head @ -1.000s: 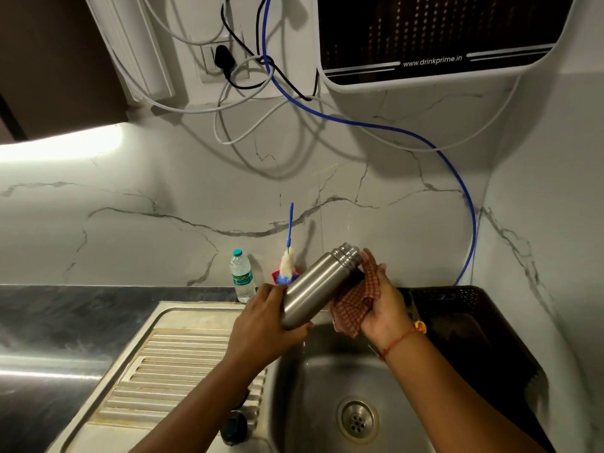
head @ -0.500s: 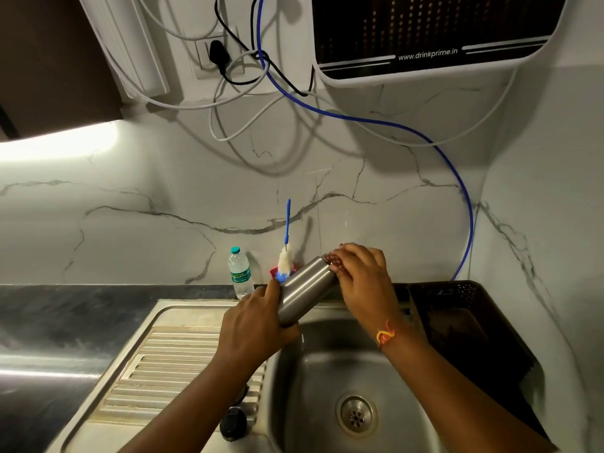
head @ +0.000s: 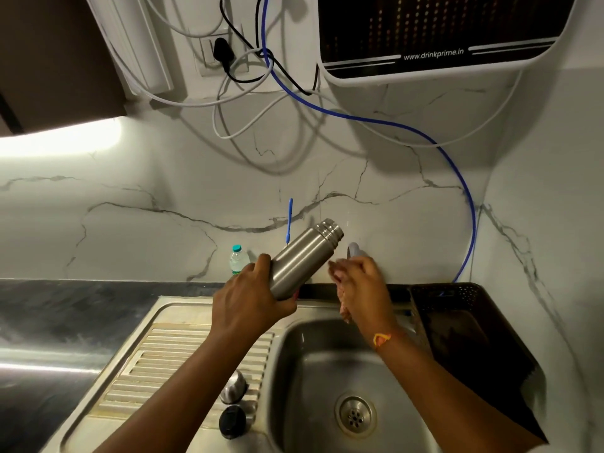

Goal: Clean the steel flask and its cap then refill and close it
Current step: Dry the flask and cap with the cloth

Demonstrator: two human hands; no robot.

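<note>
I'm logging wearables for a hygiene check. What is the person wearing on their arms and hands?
There are no gloves on the left hand or the right hand, and both forearms are bare with no sleeve in view. The only item worn is a thin orange-and-yellow thread band tied round the right wrist. No watch shows.

Occluded and unresolved areas
The left hand (head: 248,299) covers the base of the steel flask (head: 302,258). The cloth (head: 343,308) in the right hand (head: 362,289) is motion-blurred. The flask hides the head of the blue brush (head: 289,220). The top edge crops the purifier (head: 434,34).
</note>
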